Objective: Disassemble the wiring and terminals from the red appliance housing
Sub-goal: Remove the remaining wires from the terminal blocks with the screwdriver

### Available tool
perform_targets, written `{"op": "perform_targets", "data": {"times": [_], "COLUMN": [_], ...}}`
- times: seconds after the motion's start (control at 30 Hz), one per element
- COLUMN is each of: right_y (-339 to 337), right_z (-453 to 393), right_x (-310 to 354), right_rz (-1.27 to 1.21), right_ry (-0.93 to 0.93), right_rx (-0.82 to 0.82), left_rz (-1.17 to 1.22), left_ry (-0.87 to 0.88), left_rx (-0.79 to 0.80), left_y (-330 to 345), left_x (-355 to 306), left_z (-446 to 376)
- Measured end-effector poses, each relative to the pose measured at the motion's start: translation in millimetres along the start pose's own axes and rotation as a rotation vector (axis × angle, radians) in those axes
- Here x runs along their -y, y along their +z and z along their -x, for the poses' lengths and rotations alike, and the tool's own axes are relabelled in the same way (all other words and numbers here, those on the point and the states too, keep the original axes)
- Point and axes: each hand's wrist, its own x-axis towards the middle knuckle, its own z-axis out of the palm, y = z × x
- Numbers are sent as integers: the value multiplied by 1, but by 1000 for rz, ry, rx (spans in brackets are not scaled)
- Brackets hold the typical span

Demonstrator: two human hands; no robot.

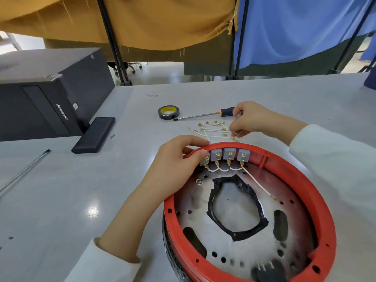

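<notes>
The round red housing (323, 202) lies open side up at the lower right, with a metal plate (250, 241) inside. Several grey terminal blocks (229, 154) with brass tabs line its far rim, joined by short white wire loops (223, 169). One longer white wire (257, 183) runs across the plate. My left hand (179, 161) grips the rim beside the leftmost block. Beyond the rim, my right hand (248, 119) pinches the end of a white wire over a pile of loose white wires with brass terminals (211, 129) on the table.
A screwdriver (205, 115) with a black and orange handle and a roll of black tape (168, 112) lie beyond the loose wires. A black computer case (40, 98) and a flat black box (94, 134) stand at the left. A thin metal rod (24, 169) lies at the far left.
</notes>
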Motion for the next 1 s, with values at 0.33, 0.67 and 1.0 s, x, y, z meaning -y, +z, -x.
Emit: {"op": "perform_targets", "data": {"times": [0.33, 0.67, 1.0], "right_y": [11, 21, 17], "right_z": [1, 93, 101], "right_x": [1, 20, 19], "right_rz": [-9, -494, -315], "right_ry": [-113, -396, -466], "right_rx": [-134, 121, 57], "left_rz": [-34, -123, -297], "left_ry": [33, 30, 15], "left_rx": [11, 75, 172], "left_y": [-1, -19, -11], "left_x": [2, -2, -6], "left_z": [-2, -3, -14]}}
